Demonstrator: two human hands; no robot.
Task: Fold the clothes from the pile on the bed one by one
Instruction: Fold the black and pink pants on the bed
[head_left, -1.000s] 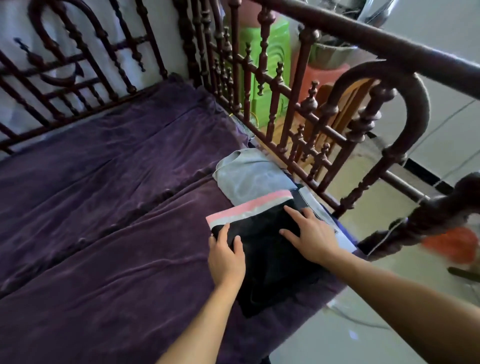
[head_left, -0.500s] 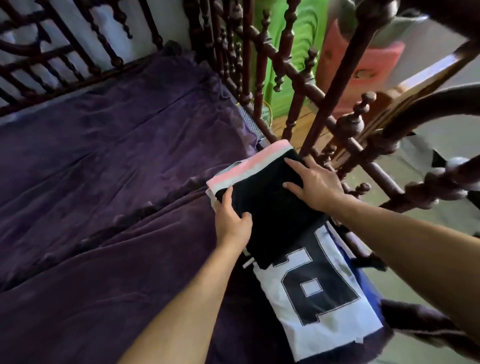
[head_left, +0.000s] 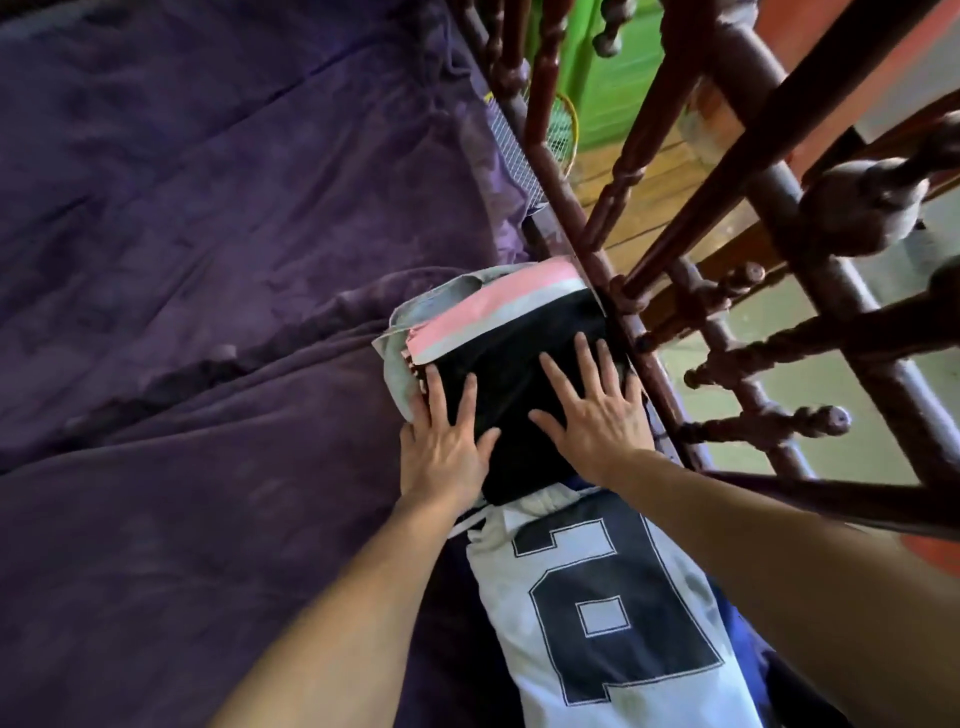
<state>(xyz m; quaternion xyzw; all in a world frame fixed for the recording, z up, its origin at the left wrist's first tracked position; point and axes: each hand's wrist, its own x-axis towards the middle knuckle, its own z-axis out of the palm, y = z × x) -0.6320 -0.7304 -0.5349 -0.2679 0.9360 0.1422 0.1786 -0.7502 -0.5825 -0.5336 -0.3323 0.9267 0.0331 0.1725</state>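
Left hand (head_left: 444, 441) and right hand (head_left: 592, 415) both spread flat on the black garment (head_left: 519, 353); a shove past the right hand could slide it through the bed rail (head_left: 657, 374).

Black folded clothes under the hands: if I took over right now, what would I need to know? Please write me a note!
Left hand: open, pressing flat on the left edge of the black folded garment.
Right hand: open, flat on its right side.
Where: the black garment, with a pink and grey band, sits on a grey garment by the bed rail. A white numbered jersey lies nearer you, its top edge tucked under the black one.
Done: the black garment looks folded and stacked.
Left: lift both hands; the jersey probably comes next. No other pile is in view.
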